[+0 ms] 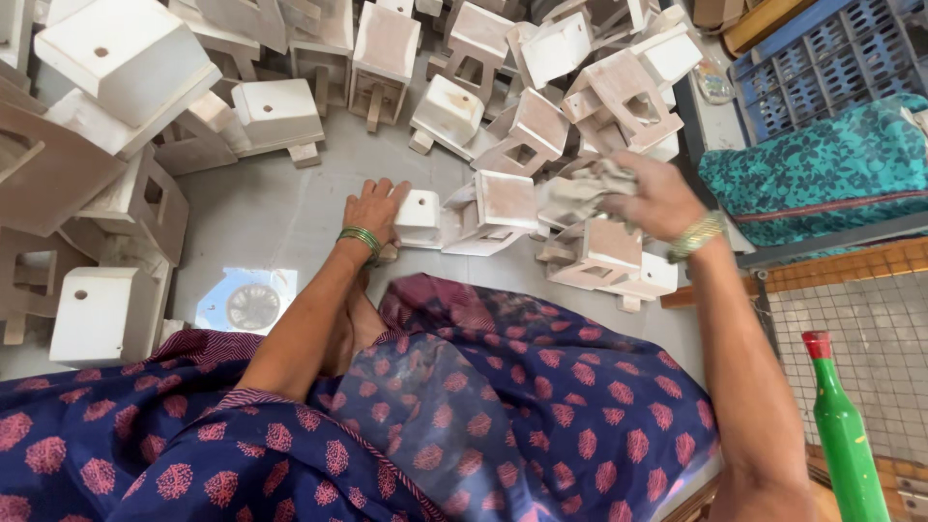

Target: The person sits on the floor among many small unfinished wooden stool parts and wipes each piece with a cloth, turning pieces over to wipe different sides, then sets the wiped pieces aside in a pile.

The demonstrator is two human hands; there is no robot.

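I sit on a grey floor amid many small whitewashed wooden box pieces. My left hand (375, 210) lies on the floor, fingers spread, touching the side of a small white box (419, 217). My right hand (653, 198) is raised over the pile at the right and grips a crumpled grey rag (587, 188). Just below that hand rests a pinkish-white box with a square hole (601, 253). Between the hands lies another open-fronted box (495, 215). My dark blue patterned dress (435, 416) covers my lap.
Several white boxes (126, 58) are heaped at the left and back. A teal patterned cloth (822, 164) and a blue crate (822, 68) lie at the right. A green bottle with a red cap (841, 425) stands by a wire mesh panel (870, 338).
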